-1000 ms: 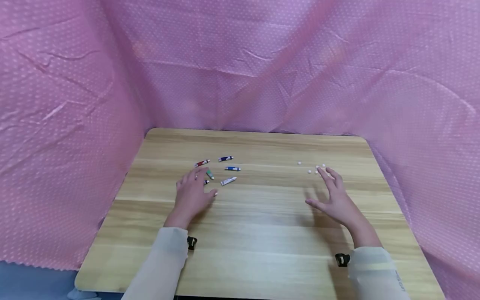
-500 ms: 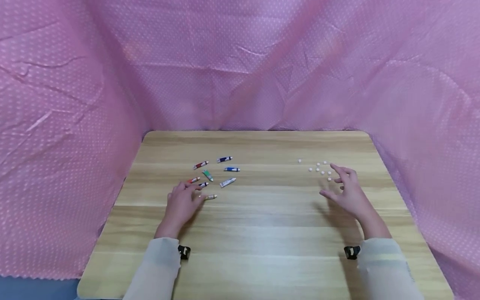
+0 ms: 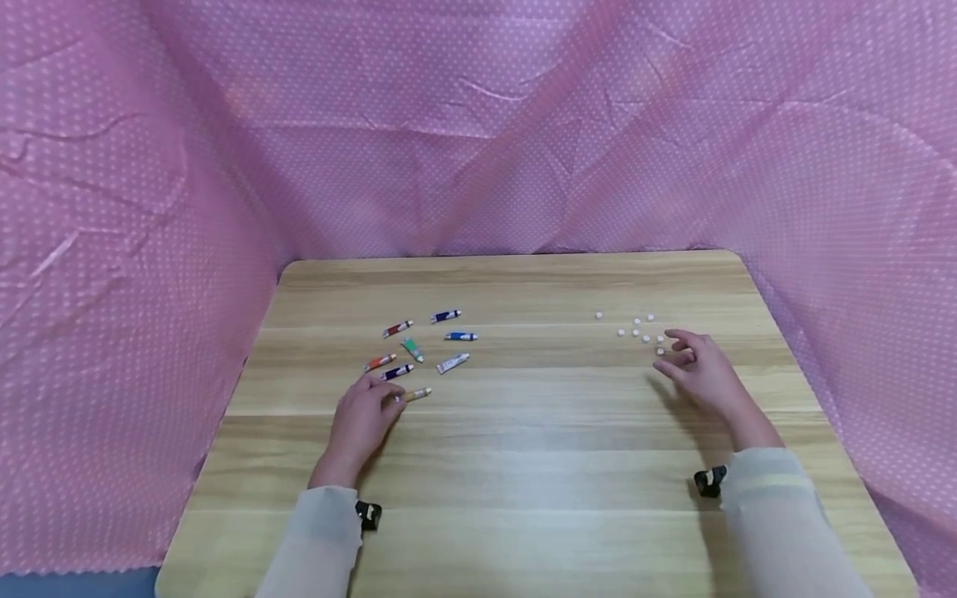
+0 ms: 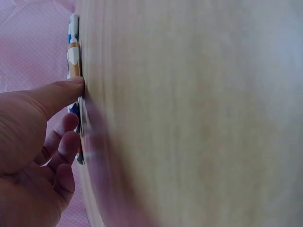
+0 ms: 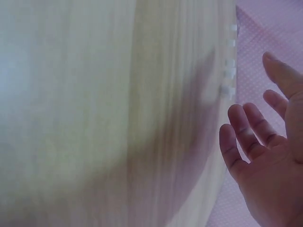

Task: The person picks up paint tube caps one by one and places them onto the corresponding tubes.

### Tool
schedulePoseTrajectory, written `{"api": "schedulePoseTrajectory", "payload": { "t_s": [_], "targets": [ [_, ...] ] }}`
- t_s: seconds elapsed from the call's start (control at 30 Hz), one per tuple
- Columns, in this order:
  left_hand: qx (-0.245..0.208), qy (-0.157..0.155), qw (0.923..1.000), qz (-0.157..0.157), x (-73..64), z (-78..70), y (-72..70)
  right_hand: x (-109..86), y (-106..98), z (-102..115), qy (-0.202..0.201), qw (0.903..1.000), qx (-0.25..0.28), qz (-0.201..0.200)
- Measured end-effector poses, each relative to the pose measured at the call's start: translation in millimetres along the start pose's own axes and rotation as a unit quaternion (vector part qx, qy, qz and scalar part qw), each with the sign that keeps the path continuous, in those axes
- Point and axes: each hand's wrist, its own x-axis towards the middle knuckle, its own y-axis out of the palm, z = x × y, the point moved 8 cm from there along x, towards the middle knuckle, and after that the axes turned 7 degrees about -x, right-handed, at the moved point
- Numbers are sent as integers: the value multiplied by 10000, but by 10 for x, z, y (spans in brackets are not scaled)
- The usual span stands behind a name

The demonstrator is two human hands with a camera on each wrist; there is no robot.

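At the left of the table, my left hand (image 3: 360, 422) pinches the end of an ochre paint tube (image 3: 419, 394) between thumb and index finger; the tube lies flat. From the left wrist view, the thumb covers part of this tube (image 4: 73, 54), and the other fingers are loosely bent. Just beyond the hand lie a dark violet tube (image 3: 397, 372) and an orange one (image 3: 380, 363). On the right, my right hand (image 3: 706, 374) hovers with relaxed, parted fingers beside several small white cap-like pieces (image 3: 646, 339). Nothing shows between those fingers in the right wrist view.
Farther back lie more paint tubes: red (image 3: 398, 329), dark blue (image 3: 446, 316), green (image 3: 412, 350), blue (image 3: 461, 336) and a whitish one (image 3: 453, 363). The wooden table (image 3: 523, 490) is enclosed by a pink dotted cloth (image 3: 478, 149) at the back and sides.
My left hand has drawn back from over the tubes and taken hold of the ochre tube. My right hand has shifted right, off the white pieces, uncovering several of them.
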Motion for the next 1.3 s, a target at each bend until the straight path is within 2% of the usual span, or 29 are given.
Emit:
{"api": "schedulePoseTrajectory", "payload": {
  "t_s": [0.23,0.37,0.53,0.9,1.03,1.3],
  "targets": [
    [-333,-269,9990,136,19,95,30,134,74,-132,152,9988,-455,67],
    [-551,-268,9981,64,54,144,28,194,102,-175,238,9978,-612,-3],
    [-565,-293,9979,85,88,190,27,246,151,-176,166,9972,-731,-79],
    [-423,-216,9986,229,142,192,4,270,163,-158,327,9962,-776,-229],
    [-466,-299,9979,331,146,194,-2,276,148,-178,381,9961,-766,-198],
    [-1012,-521,9920,551,109,274,-19,258,187,-239,504,9965,-668,40]
  ]
}}
